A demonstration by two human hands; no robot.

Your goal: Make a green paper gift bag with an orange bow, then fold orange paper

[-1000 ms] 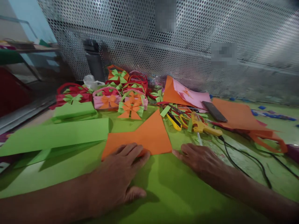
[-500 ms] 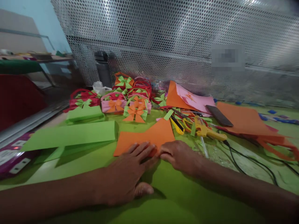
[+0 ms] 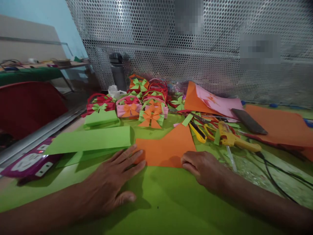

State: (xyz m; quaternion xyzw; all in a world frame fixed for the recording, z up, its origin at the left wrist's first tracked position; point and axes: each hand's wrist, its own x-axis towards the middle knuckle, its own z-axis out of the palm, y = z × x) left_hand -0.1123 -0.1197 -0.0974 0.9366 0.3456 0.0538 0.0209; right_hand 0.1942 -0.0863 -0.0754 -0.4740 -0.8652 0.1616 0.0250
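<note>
A folded orange paper sheet [image 3: 168, 147] lies on the green table cover [image 3: 171, 202] in front of me. My left hand [image 3: 111, 179] lies flat with fingers spread, its fingertips on the sheet's near left corner. My right hand [image 3: 204, 168] rests at the sheet's near right edge, fingers curled down and pressing the fold. Neither hand holds anything.
Green folded paper strips [image 3: 90, 140] lie to the left. Small paper baskets with bows [image 3: 146, 107] stand behind. A yellow glue gun [image 3: 232, 138] with black cable, a yellow cutter [image 3: 198, 132], scissors, a phone [image 3: 249, 120], orange sheets [image 3: 281, 125] and a perforated metal wall [image 3: 195, 52] are at right and back.
My right hand slid from the sheet's middle out along its near edge to the right. My left hand shifted left to the near left corner. The camera turned left.
</note>
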